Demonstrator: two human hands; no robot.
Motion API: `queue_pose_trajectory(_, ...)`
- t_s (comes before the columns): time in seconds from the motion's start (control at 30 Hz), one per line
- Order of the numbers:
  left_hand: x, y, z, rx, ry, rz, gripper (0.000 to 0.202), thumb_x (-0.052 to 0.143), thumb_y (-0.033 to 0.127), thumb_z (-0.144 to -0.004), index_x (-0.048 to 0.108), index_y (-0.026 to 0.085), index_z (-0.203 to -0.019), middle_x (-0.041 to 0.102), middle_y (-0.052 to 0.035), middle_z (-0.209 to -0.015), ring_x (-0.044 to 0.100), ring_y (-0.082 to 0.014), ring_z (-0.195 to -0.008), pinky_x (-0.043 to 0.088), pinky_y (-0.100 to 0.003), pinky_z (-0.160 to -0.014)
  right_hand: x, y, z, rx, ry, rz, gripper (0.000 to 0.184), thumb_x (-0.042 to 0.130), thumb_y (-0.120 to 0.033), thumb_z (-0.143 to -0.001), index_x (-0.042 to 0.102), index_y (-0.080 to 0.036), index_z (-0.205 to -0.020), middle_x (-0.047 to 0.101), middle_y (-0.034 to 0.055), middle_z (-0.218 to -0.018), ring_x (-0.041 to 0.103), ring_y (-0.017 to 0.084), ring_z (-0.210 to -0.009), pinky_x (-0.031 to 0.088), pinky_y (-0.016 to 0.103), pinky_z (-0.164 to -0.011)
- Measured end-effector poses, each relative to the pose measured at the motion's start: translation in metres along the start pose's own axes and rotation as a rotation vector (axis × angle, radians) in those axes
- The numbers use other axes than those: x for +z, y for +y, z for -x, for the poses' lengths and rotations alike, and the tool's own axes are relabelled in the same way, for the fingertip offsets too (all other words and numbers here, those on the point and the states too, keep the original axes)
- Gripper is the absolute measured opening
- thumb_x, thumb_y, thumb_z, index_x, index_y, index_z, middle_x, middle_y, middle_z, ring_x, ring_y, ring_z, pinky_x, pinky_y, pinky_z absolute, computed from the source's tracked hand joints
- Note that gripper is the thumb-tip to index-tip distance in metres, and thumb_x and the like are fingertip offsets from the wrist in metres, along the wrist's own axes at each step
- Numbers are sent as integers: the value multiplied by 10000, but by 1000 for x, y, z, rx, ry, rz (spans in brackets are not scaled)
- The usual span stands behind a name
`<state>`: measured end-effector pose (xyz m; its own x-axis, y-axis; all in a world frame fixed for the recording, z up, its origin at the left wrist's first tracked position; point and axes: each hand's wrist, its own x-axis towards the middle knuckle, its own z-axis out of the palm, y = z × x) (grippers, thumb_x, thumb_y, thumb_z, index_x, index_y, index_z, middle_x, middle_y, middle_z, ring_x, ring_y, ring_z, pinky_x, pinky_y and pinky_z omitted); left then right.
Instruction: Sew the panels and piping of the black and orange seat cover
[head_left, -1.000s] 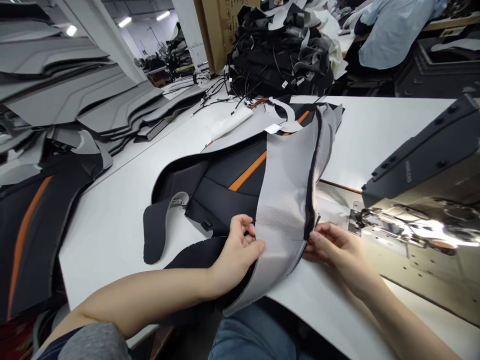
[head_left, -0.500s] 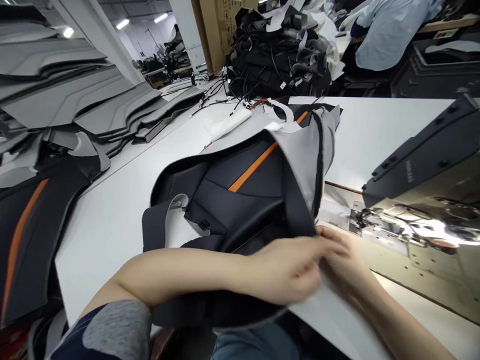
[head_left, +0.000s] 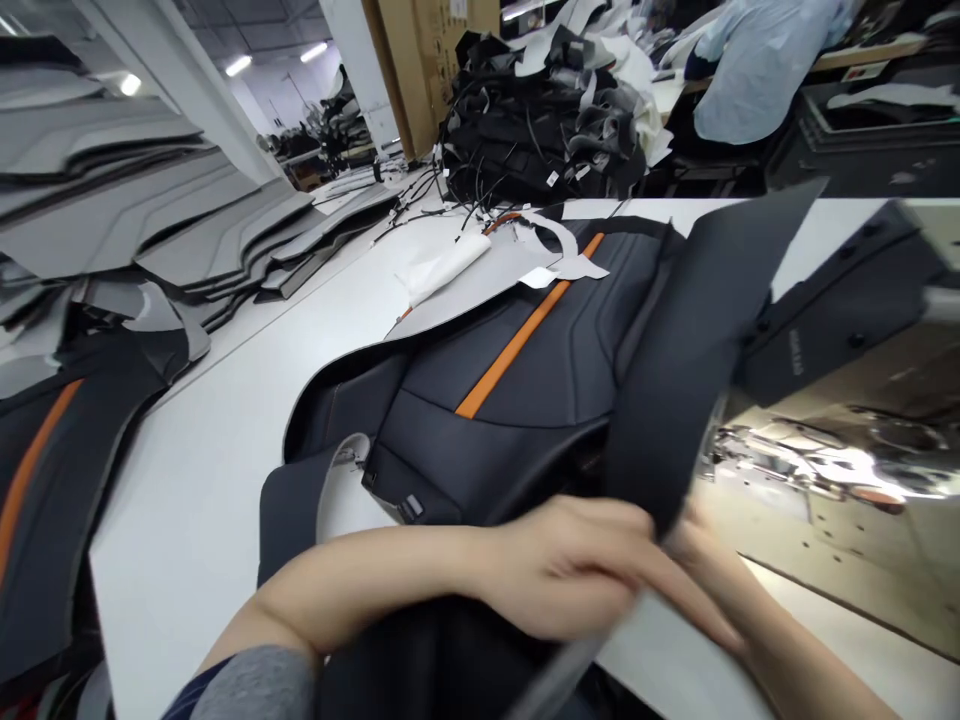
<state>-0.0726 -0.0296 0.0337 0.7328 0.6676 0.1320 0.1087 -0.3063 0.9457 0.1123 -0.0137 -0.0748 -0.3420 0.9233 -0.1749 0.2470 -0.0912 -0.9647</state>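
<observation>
A dark seat cover [head_left: 495, 455] with an orange stripe and pale grey backing lies over the white table and hangs down at the front. Its long dark side flap [head_left: 675, 330] stands raised on the right. My left hand [head_left: 570, 570] reaches across the cover, its fingers curled at the flap's lower end and the index finger stretched to the right; motion blurs it. Just behind that end, my right hand [head_left: 694, 535] grips the flap's edge, with its fingers mostly hidden. Below my left hand a grey edge of the cover is smeared.
A sewing machine [head_left: 832, 330] stands close on the right, its metal bed [head_left: 810, 570] beside my right hand. Stacked grey panels [head_left: 187, 220] and another striped cover [head_left: 45, 480] are at left. A dark heap of covers [head_left: 540, 130] and a cardboard box [head_left: 420, 70] stand behind.
The side flap has swung up and to the right, uncovering more of the striped panel. My left hand has moved slightly down and left. The view has shifted a little.
</observation>
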Motion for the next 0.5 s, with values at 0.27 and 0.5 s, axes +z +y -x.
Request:
queue_pose_trajectory(0.27,-7,-34,70,-744,669,669,326,632,282,-550,326,186,-613,353,52,-577,310,-74,-490,268,-184,-467,-7,-8,-8,-275,277,-24,174,485,-356,-883,535,-236,-1000,577,43,-908,568,188,-822,472,325,-743)
queue_pose_trajectory(0.5,18,2,91,-1023,36,318,135,543,271,-651,431,196,-654,401,36,-589,340,-100,-493,256,-211,-498,8,-11,0,-603,377,331,202,436,-184,-855,484,-227,-1047,484,110,-1190,509,249,-1097,471,384,-875)
